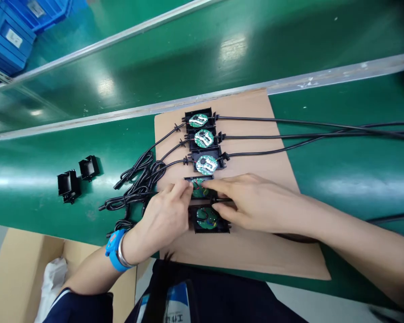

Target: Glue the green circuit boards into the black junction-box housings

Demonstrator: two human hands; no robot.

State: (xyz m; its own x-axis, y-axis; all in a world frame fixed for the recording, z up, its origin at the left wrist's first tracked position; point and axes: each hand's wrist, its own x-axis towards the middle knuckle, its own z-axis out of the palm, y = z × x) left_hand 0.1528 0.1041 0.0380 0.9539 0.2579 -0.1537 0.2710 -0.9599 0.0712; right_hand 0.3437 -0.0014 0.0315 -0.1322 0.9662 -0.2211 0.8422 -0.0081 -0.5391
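Note:
A round green circuit board (199,190) with red and yellow wires lies in a small black plastic box. My left hand (170,208) is closed at the board's left edge, fingertips pressed on it. From the right, my right hand (256,199) reaches in; its index fingertip touches the board's top. Between its thumb and other fingers runs a black cable (225,199) at the box's right side. Just nearer, a second black box (211,230) holds a wired green board (207,219). Beyond are three boxes in a column with boards (206,165) showing white patches.
Brown cardboard (249,166) lies under the boxes on the green bench (350,179). Coiled black cables (141,184) lie left; long cables (303,120) run right. Two small black housings (68,186) sit far left. Blue bins (10,38) stand at the upper left, beyond a raised ledge.

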